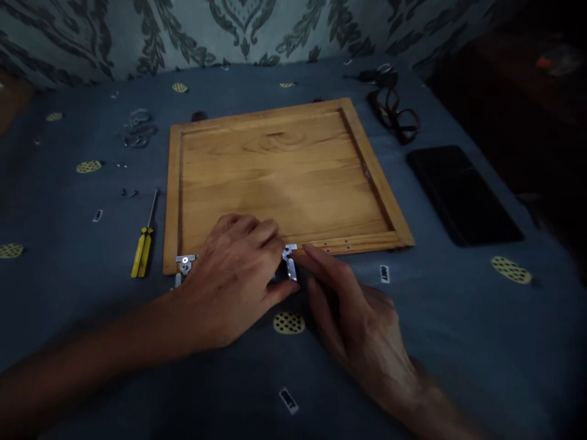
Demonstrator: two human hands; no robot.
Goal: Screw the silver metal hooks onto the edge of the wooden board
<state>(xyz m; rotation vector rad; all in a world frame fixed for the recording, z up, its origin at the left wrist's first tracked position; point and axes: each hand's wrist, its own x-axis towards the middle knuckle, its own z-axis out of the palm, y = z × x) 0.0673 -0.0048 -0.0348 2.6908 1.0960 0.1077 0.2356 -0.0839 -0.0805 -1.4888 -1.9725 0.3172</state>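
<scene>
A wooden framed panel (284, 177) lies on the patterned blue cloth. Along its near edge, a metal hinge (290, 263) sits between my two hands. My left hand (233, 275) reaches across the edge with curled fingers over the wood, its thumb at the hinge's lower end. From the right, my right hand (358, 311) has its fingertips closed in on the hinge's other side; their exact grip is partly hidden. A second hinge (185, 263), with a screw in it, is at the near left corner, partly covered by my left hand.
A yellow-handled screwdriver (145, 244) lies left of the panel, near small screws (129, 193). More metal parts (137, 131) are farther back. On the right lie a black phone (463, 195), eyeglasses (394, 116) and keys (378, 74). Patterned fabric (247, 36) rises behind.
</scene>
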